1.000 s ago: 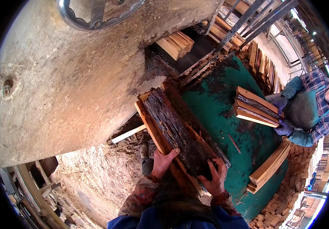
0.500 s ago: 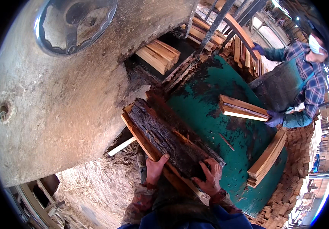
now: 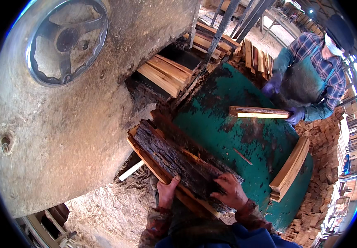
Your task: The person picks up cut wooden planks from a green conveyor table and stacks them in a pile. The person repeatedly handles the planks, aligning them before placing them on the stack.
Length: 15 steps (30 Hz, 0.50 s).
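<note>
A bark-covered wood slab (image 3: 166, 153) lies slantwise in front of me, with pale-edged wood (image 3: 145, 158) showing under its left side. My left hand (image 3: 167, 191) is closed on the slab's left edge near its lower end, thumb on top. Across from it, my right hand (image 3: 232, 192) grips the slab's lower right part with bent fingers against the dark bark; its fingertips are partly hidden. More dark bark-edged wood (image 3: 186, 140) lies along the slab's right side, beside the green table (image 3: 211, 115).
A large stained panel with a metal handwheel (image 3: 67, 39) stands at left. Sawn boards (image 3: 166, 74) lie in a dark opening beyond. Across the green table a co-worker (image 3: 311, 78) holds a wood piece (image 3: 259, 112). Stacked boards (image 3: 292, 167) lie at the table's right edge.
The co-worker's far hand has let go of a long raised board and come down. The wood piece in their other hand is more level. My right hand's fingers have drawn inward on the bark.
</note>
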Available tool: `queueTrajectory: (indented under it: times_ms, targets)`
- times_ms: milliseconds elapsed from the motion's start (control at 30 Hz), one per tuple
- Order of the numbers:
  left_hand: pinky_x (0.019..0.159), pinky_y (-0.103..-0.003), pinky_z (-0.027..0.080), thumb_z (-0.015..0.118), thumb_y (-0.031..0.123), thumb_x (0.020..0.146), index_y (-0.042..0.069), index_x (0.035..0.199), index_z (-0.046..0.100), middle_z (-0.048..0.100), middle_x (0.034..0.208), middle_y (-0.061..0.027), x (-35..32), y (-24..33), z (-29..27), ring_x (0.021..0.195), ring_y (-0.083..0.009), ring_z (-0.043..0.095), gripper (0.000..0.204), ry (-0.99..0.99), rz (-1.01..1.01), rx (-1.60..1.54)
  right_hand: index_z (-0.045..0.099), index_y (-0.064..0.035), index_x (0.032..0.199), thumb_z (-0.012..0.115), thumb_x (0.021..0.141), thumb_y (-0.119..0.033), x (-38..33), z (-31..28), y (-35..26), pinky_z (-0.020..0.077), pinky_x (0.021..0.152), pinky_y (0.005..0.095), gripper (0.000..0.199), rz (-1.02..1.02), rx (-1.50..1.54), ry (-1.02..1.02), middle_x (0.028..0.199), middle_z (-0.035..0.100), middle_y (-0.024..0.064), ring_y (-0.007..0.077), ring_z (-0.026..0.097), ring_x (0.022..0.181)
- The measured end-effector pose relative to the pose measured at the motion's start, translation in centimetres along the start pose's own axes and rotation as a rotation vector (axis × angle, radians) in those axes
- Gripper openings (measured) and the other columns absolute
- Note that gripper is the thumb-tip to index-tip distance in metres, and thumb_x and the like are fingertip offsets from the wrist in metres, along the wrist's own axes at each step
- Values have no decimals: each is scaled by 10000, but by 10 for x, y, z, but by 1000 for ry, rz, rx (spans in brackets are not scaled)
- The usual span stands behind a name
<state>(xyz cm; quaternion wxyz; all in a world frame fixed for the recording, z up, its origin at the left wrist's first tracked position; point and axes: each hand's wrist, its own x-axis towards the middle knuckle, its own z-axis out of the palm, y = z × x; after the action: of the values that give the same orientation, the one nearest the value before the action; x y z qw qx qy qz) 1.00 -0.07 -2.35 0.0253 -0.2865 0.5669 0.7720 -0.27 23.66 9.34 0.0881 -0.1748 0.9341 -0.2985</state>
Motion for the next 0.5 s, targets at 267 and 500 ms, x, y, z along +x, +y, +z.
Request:
queueTrajectory:
  times_ms: [267, 500]
  targets:
    - [822, -307, 488, 814, 322, 747, -16, 1165, 550, 622, 1034, -63, 1, -2, -4, 921, -165, 580, 599, -40, -13, 16, 627, 19, 1071, 743, 793, -233, 140, -20, 38, 515, 724, 408, 393, -167, 78, 213, 1031, 602, 191, 366, 618, 881]
    - [838, -307, 495, 816, 162, 748, -43, 1135, 591, 644, 1053, -72, -2, 11, 7, 924, -157, 595, 492, 3, 53, -104, 636, 26, 1090, 669, 854, -382, 317, -47, 79, 513, 775, 363, 472, -35, 66, 468, 1037, 627, 193, 306, 639, 926]
